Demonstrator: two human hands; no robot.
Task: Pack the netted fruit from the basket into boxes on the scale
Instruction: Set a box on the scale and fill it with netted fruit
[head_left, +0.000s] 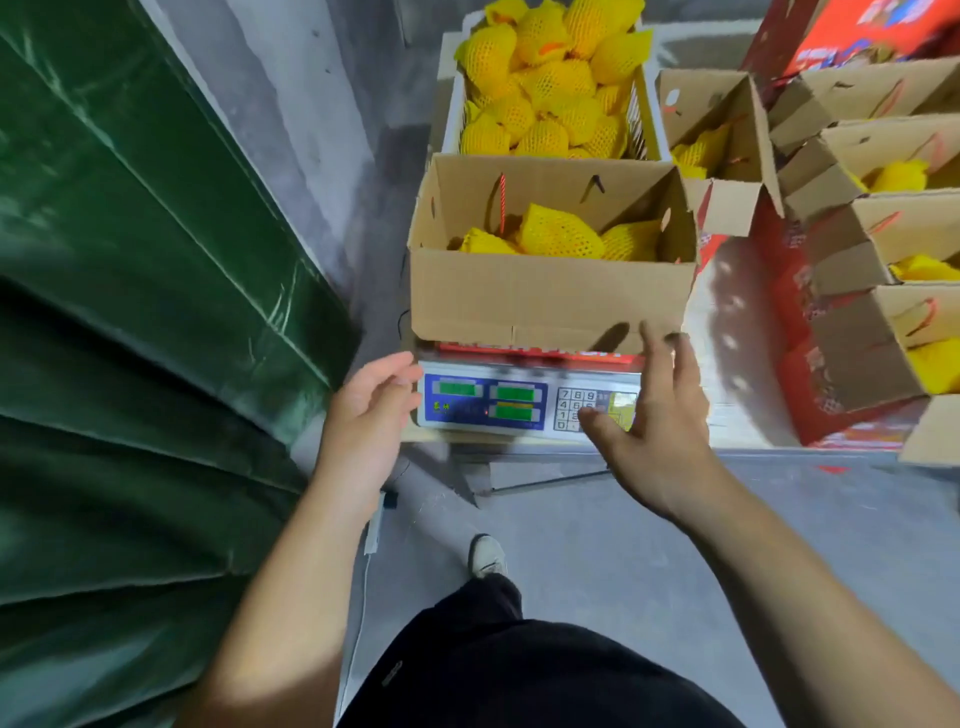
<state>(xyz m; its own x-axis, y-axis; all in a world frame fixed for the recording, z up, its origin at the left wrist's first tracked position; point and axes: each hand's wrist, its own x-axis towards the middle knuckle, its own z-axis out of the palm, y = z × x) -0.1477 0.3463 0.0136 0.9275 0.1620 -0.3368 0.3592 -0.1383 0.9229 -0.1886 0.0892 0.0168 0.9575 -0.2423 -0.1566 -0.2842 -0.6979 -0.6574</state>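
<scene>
Both hands, left hand (371, 410) and right hand (657, 431), hover empty with fingers spread before the scale (498, 402) carrying a cardboard box (545, 296) of netted fruit (558, 234).

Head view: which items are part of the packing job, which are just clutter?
Job: basket of netted fruit; open box on scale; left hand; right hand.
Bystanders: green tarp; filled boxes at right.

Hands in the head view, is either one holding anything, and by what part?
Nothing is held. The left hand is open beside the scale; the right hand is open, fingers spread near the box's front flap, no grip on it.
</scene>
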